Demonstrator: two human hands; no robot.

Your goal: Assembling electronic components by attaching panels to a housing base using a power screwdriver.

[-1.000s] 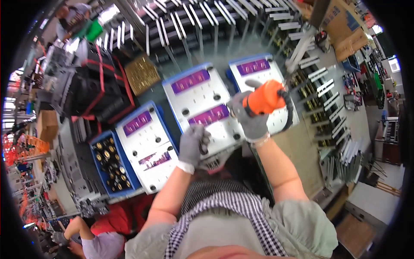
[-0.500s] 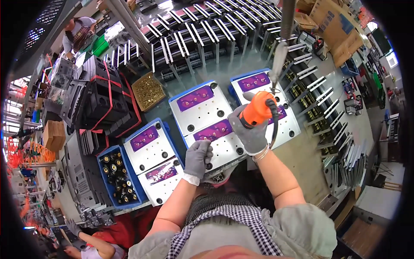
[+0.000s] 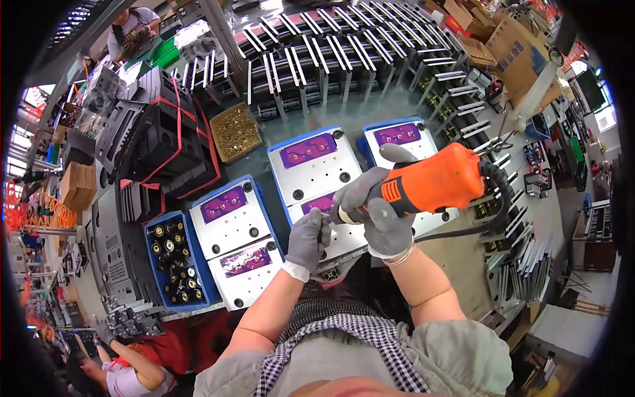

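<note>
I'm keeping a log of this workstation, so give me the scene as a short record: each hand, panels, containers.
Left hand: gloved, curled at the tip of the orange power tool; anything held is hidden
Right hand: gloved, gripping that tool
Panels: several, white with purple patches
Blue bin: left of the panels; black round parts with gold-coloured centres
Cardboard tray: small brass-coloured pieces
</note>
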